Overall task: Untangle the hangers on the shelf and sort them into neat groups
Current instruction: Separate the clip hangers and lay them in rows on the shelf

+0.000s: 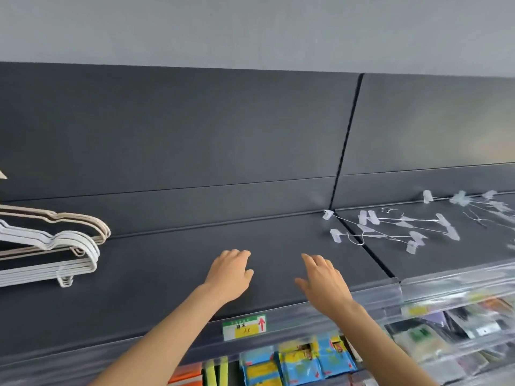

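The tangled clear-plastic clip hangers with thin wire bars (390,228) lie flat on the right part of the dark grey shelf (167,246). Their bars mostly run left-right, with a few fanning off toward the back. They look light, springy and snaggy, so I'd pinch one by a clip and lift slowly, no yanking. The stacked white hangers (55,246) and beige hangers (86,218) sit far left, long axis across the shelf, shoulder ends pointing right. Left hand (230,274) and right hand (324,282) hover mid-shelf, grip loose, holding nothing.

Price label (244,327) (red arrow) on clear edge strip (434,288); blue packets (298,360) below; grey wall (250,29) above.
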A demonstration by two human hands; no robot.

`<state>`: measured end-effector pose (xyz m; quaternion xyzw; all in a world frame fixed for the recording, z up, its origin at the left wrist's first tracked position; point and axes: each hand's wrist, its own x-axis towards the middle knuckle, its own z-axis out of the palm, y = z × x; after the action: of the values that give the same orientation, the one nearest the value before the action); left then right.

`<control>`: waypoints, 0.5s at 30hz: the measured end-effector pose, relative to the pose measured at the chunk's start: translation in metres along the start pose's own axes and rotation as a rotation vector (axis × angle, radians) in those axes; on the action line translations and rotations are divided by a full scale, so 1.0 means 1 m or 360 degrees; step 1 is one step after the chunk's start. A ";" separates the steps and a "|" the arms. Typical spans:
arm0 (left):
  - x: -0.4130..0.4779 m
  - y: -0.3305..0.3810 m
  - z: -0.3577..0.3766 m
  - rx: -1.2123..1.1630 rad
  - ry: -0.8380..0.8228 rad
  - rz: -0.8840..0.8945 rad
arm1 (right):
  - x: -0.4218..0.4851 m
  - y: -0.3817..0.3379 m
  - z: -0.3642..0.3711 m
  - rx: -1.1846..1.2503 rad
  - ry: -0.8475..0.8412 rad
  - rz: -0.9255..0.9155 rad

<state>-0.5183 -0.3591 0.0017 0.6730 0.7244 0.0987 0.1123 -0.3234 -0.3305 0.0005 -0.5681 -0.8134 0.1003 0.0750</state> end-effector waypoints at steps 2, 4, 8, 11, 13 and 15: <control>0.015 0.017 0.007 0.0009 -0.0025 0.0041 | 0.003 0.020 -0.003 0.0016 0.0003 0.0049; 0.031 0.033 0.013 0.0014 -0.0044 0.0075 | 0.008 0.040 -0.005 0.0023 0.0008 0.0086; 0.067 0.064 0.027 -0.0011 -0.0053 0.0145 | 0.024 0.081 -0.010 -0.0006 0.0024 0.0142; 0.099 0.089 0.036 -0.0057 -0.0051 0.0195 | 0.041 0.109 -0.017 -0.0047 0.0039 0.0162; 0.122 0.106 0.041 -0.0074 -0.0063 0.0226 | 0.053 0.127 -0.025 -0.0059 0.0060 0.0174; 0.143 0.122 0.044 -0.0069 -0.0066 0.0270 | 0.065 0.143 -0.033 -0.0054 0.0115 0.0180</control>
<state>-0.3989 -0.2077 -0.0082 0.7312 0.6600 0.1097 0.1330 -0.2077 -0.2187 -0.0030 -0.6176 -0.7783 0.0701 0.0889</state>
